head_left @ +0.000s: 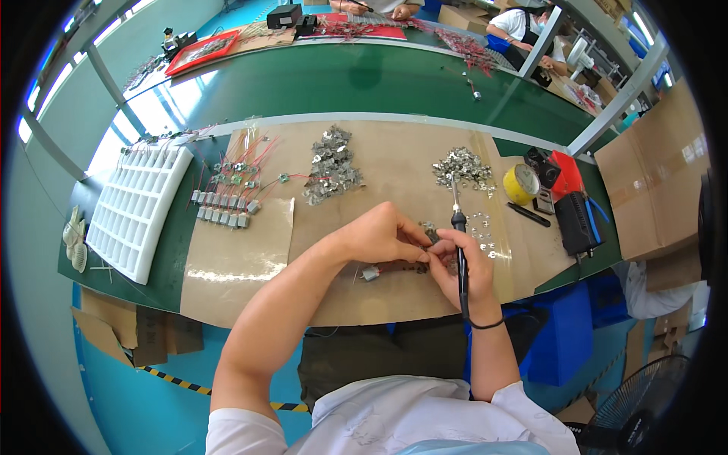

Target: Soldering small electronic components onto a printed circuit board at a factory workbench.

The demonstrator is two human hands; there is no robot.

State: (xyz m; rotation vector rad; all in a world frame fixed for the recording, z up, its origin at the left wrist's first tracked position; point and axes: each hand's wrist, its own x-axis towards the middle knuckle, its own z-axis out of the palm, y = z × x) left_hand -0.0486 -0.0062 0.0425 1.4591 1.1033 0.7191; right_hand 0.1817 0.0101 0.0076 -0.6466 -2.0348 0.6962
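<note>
My right hand (469, 269) is closed around a black-handled soldering iron (459, 221); its metal tip points away from me. My left hand (383, 236) is closed, with thumb and forefinger pinched together against the right hand's fingertips. Whatever lies between them is too small and covered to make out. Just beyond the fingertips lie a few small dark metal parts (429, 230). A small silver motor (370, 273) rests on the cardboard below my left hand. Loose shiny metal pieces (482, 231) are scattered to the right of the iron.
Metal brackets (334, 167) and small metal pieces (464, 168) form two piles. At left are rows of wired motors (227, 208) and a white compartment tray (140, 208). A yellow tape roll (522, 184) and a black box (578, 224) stand right. Others work beyond the green belt (364, 80).
</note>
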